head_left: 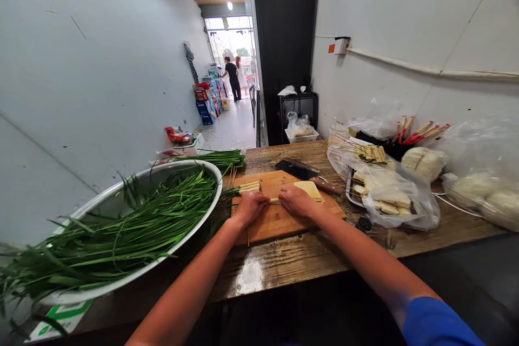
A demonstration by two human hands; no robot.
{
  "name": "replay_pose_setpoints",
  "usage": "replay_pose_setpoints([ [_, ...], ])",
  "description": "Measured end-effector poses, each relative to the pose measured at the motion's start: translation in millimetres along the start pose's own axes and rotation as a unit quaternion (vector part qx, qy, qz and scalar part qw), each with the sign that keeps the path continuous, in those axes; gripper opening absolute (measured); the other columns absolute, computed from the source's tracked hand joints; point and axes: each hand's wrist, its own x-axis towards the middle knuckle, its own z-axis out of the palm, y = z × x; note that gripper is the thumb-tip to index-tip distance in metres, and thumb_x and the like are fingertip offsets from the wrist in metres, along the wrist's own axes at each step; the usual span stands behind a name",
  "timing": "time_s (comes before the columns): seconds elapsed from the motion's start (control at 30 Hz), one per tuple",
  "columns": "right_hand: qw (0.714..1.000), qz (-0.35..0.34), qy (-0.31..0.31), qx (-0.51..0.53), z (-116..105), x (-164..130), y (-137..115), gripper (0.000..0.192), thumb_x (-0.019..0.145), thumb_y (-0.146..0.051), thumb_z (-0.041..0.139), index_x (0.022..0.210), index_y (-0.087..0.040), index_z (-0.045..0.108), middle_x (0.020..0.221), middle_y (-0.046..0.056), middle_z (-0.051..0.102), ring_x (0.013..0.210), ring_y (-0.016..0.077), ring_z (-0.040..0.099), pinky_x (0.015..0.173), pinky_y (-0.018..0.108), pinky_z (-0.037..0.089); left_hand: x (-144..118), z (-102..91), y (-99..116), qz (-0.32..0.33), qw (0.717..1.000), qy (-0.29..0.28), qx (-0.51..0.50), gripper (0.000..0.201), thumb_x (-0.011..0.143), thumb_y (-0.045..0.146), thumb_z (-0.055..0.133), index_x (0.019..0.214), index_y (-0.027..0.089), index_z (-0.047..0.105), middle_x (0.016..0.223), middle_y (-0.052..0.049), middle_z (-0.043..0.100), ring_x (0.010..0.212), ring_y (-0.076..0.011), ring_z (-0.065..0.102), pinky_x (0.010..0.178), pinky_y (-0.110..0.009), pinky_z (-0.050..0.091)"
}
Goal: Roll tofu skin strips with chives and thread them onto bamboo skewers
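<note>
My left hand (251, 208) and my right hand (299, 201) are both closed on a thin, pale yellow roll (274, 201), one at each end. It looks like a rolled tofu sheet and lies low over the wooden cutting board (279, 226). Just right of my right hand is a stack of flat tofu sheets (308, 190). Finished-looking rolls (249, 187) with green chives sticking out lie beyond my left hand. A dark-bladed cleaver (295, 169) rests across the board's far right edge, its brown handle toward the right. My fingertips are partly hidden.
A big metal basin (219, 184) heaped with chives (162, 221) stands at left, with another chive bunch (227, 159) behind it. At right are a plastic-covered tray of skewered pieces (385, 197), red-tipped sticks (424, 132) and bagged food (486, 192). Two people (234, 78) stand by the far doorway.
</note>
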Motion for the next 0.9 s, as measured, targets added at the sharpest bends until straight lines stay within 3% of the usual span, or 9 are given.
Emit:
replay_pose_setpoints([
  [0.23, 0.998, -0.032, -0.036, -0.036, 4.7, 5.5, -0.3, 0.025, 0.090, -0.014, 0.037, 0.094, -0.009, 0.062, 0.094, 0.012, 0.061, 0.091, 0.0197, 0.054, 0.081, 0.029, 0.039, -3.9, -3.9, 3.6, -0.004, 1.000, -0.024, 0.011, 0.021, 0.083, 0.023, 0.052, 0.083, 0.019, 0.072, 0.073, -0.005, 0.067, 0.070, -0.0154, 0.055, 0.066, -0.025, 0.037],
  [0.37, 0.998, -0.030, -0.041, -0.037, -7.7, 5.1, -7.0, 0.025, 0.090, -0.015, 0.037, 0.095, -0.009, 0.061, 0.096, 0.013, 0.062, 0.093, 0.0212, 0.055, 0.082, 0.031, 0.040, -10.3, -2.2, 8.1, -0.020, 1.000, -0.009, 0.016, 0.021, 0.082, 0.023, 0.052, 0.081, 0.019, 0.072, 0.075, -0.007, 0.068, 0.074, -0.0163, 0.056, 0.070, -0.026, 0.038],
  [0.43, 0.999, -0.002, -0.023, -0.036, -18.0, -3.1, -22.0, 0.024, 0.088, -0.013, 0.039, 0.097, -0.009, 0.061, 0.097, 0.014, 0.062, 0.095, 0.0222, 0.055, 0.082, 0.031, 0.041, -11.4, -2.2, 9.6, -0.022, 1.000, -0.014, 0.015, 0.022, 0.082, 0.022, 0.052, 0.076, 0.018, 0.072, 0.073, -0.007, 0.068, 0.072, -0.0162, 0.056, 0.070, -0.026, 0.039],
  [0.53, 0.998, 0.055, -0.005, -0.010, -29.7, -23.1, -63.4, 0.025, 0.087, -0.015, 0.039, 0.096, -0.010, 0.062, 0.093, 0.015, 0.064, 0.089, 0.0229, 0.058, 0.076, 0.031, 0.043, -8.6, -6.6, 10.4, -0.058, 0.998, -0.018, -0.035, 0.019, 0.079, 0.020, 0.053, 0.077, 0.018, 0.072, 0.072, -0.005, 0.069, 0.068, -0.0151, 0.057, 0.067, -0.025, 0.040],
  [0.6, 0.997, 0.049, -0.043, 0.040, -32.3, -32.5, -96.0, 0.027, 0.088, -0.025, 0.041, 0.086, -0.012, 0.065, 0.084, 0.013, 0.067, 0.079, 0.0218, 0.062, 0.070, 0.030, 0.044, -4.0, -13.7, 11.4, -0.109, 0.988, 0.018, -0.109, 0.018, 0.076, 0.020, 0.056, 0.083, 0.018, 0.073, 0.078, -0.004, 0.071, 0.071, -0.0150, 0.060, 0.068, -0.024, 0.042],
  [0.67, 0.993, 0.077, -0.029, 0.084, -31.9, -30.2, -123.3, 0.032, 0.088, -0.034, 0.042, 0.088, -0.012, 0.065, 0.086, 0.014, 0.068, 0.080, 0.0228, 0.063, 0.070, 0.030, 0.045, 1.2, -25.3, 14.5, -0.150, 0.963, 0.083, -0.210, 0.021, 0.074, 0.023, 0.059, 0.089, 0.018, 0.072, 0.085, -0.004, 0.072, 0.076, -0.0159, 0.062, 0.071, -0.025, 0.045],
  [0.77, 0.983, 0.148, -0.004, 0.107, -30.2, -4.2, -144.6, 0.036, 0.086, -0.038, 0.044, 0.100, -0.010, 0.063, 0.094, 0.016, 0.068, 0.086, 0.0259, 0.064, 0.070, 0.033, 0.048, 3.8, -54.8, 24.5, -0.175, 0.901, 0.174, -0.356, 0.031, 0.070, 0.032, 0.065, 0.094, 0.015, 0.071, 0.088, -0.005, 0.072, 0.074, -0.0163, 0.063, 0.068, -0.025, 0.047],
  [0.83, 0.975, 0.182, -0.044, 0.115, -29.8, 17.6, -147.2, 0.034, 0.083, -0.034, 0.050, 0.100, -0.009, 0.064, 0.096, 0.018, 0.067, 0.087, 0.0269, 0.064, 0.068, 0.034, 0.049, -1.6, -83.4, 33.7, -0.177, 0.866, 0.225, -0.410, 0.038, 0.066, 0.036, 0.069, 0.096, 0.013, 0.070, 0.088, -0.006, 0.072, 0.071, -0.0156, 0.063, 0.066, -0.025, 0.048],
  [0.9, 0.969, 0.197, -0.084, 0.124, -29.4, 32.8, -144.2, 0.027, 0.078, -0.026, 0.055, 0.096, -0.009, 0.067, 0.096, 0.019, 0.068, 0.086, 0.0261, 0.065, 0.066, 0.032, 0.049, -12.7, -116.0, 42.4, -0.170, 0.848, 0.272, -0.421, 0.042, 0.063, 0.038, 0.072, 0.096, 0.013, 0.070, 0.088, -0.007, 0.072, 0.072, -0.0155, 0.063, 0.068, -0.026, 0.049],
])
